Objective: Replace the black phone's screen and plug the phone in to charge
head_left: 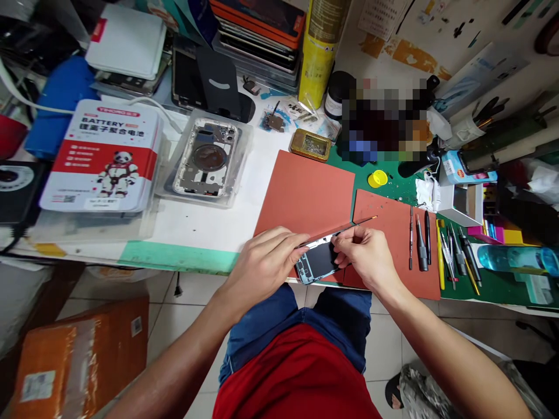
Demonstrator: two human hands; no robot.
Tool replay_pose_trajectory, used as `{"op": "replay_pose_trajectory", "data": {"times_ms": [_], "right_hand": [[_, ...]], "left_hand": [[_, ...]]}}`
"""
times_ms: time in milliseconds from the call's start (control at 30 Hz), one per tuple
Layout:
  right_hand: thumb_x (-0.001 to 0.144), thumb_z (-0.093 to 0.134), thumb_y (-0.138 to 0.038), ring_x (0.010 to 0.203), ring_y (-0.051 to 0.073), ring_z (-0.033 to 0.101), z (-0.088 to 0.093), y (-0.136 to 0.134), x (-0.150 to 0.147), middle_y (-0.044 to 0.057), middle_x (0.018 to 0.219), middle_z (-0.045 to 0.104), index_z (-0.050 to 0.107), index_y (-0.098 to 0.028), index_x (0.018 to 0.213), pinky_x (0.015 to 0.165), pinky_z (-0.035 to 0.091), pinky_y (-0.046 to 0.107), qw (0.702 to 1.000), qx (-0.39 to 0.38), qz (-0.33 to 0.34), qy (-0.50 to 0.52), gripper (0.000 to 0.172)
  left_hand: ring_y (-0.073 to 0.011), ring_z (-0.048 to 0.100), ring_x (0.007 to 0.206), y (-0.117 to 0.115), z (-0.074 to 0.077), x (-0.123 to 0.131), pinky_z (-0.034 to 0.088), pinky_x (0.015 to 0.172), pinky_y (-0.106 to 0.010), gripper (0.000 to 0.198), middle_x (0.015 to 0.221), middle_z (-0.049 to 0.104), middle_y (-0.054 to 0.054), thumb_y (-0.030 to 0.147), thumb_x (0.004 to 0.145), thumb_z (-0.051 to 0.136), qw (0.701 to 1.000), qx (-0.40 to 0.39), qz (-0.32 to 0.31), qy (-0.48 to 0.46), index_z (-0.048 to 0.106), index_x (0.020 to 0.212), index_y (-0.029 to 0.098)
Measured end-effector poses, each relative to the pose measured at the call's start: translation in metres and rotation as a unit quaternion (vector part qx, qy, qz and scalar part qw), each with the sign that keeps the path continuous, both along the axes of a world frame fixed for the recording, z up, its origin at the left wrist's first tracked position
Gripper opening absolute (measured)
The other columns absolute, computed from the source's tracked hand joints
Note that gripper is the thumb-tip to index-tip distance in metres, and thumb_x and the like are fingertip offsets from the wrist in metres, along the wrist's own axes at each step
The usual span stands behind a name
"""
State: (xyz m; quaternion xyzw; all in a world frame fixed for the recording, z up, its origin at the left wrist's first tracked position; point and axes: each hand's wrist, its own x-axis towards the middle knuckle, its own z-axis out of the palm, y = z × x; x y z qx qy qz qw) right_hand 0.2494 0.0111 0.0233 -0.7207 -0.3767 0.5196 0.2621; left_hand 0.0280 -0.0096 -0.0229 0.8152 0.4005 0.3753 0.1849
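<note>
An opened phone (322,261) with a black inside and a pale frame lies near the table's front edge, over the reddish-brown mats. My left hand (271,256) grips its left end, fingers along the far edge and thumb at the corner. Above the phone's far side runs a thin dark strip (367,219) with a copper-coloured tip; whether it is a part or a tool I cannot tell. My right hand (360,250) is closed in a pinch over the phone's right part, and what its fingertips hold is hidden.
Right of the hands, tweezers (448,253) and screwdrivers (421,244) lie side by side. A small tin (310,145) of tiny parts and a yellow cap (378,178) stand behind the mats. At left are an open phone housing (207,157) in a clear tray and a battery box (102,157).
</note>
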Motion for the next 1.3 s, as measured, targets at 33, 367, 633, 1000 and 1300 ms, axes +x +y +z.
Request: {"op": "replay_pose_trajectory", "data": {"times_ms": [33, 367, 633, 1000, 1300], "right_hand": [[0.068, 0.07, -0.025, 0.046, 0.014, 0.066, 0.0, 0.0, 0.0, -0.001, 0.056, 0.067, 0.069, -0.018, 0.069, 0.045, 0.057, 0.022, 1.0, -0.001, -0.001, -0.001, 0.008], [0.072, 0.073, -0.026, 0.047, 0.013, 0.066, 0.002, -0.001, -0.001, -0.001, 0.054, 0.066, 0.071, -0.017, 0.07, 0.046, 0.055, 0.02, 1.0, -0.004, 0.011, -0.023, 0.009], [0.072, 0.076, -0.026, 0.047, 0.013, 0.064, 0.003, 0.001, -0.004, -0.002, 0.053, 0.065, 0.07, -0.018, 0.067, 0.046, 0.053, 0.02, 0.999, -0.005, 0.018, -0.03, 0.01], [0.074, 0.081, -0.034, 0.057, 0.02, 0.076, 0.0, -0.015, 0.018, 0.004, 0.072, 0.076, 0.073, -0.016, 0.085, 0.055, 0.065, 0.03, 0.992, 0.083, -0.094, 0.021, 0.022], [0.076, 0.076, -0.029, 0.052, 0.019, 0.075, -0.008, -0.007, 0.01, 0.002, 0.067, 0.075, 0.067, -0.019, 0.081, 0.051, 0.064, 0.028, 0.988, 0.09, -0.122, -0.032, 0.014]], "left_hand": [[-0.0216, 0.07, 0.09, 0.0, 0.0, 0.0, 0.057, 0.076, -0.036, 0.021, 0.1, 0.077, -0.008, 0.017, 0.109, 0.057, 1.0, 0.0, -0.001, -0.002, 0.068, 0.126, 0.012], [-0.0211, 0.07, 0.089, 0.001, 0.001, 0.0, 0.057, 0.077, -0.036, 0.021, 0.1, 0.077, -0.008, 0.018, 0.11, 0.055, 1.0, -0.003, -0.006, 0.003, 0.067, 0.126, 0.013], [-0.0214, 0.071, 0.09, 0.002, 0.003, 0.001, 0.057, 0.077, -0.036, 0.021, 0.1, 0.078, -0.008, 0.018, 0.11, 0.055, 1.0, -0.006, -0.007, 0.004, 0.068, 0.126, 0.014], [-0.0215, 0.07, 0.09, 0.002, 0.002, 0.0, 0.057, 0.076, -0.036, 0.02, 0.1, 0.076, -0.008, 0.014, 0.108, 0.055, 1.0, 0.007, -0.006, -0.005, 0.067, 0.125, 0.015], [-0.0214, 0.069, 0.089, 0.003, 0.004, 0.0, 0.056, 0.078, -0.036, 0.02, 0.1, 0.076, -0.007, 0.011, 0.107, 0.057, 1.0, 0.016, -0.011, -0.004, 0.067, 0.125, 0.015]]}}
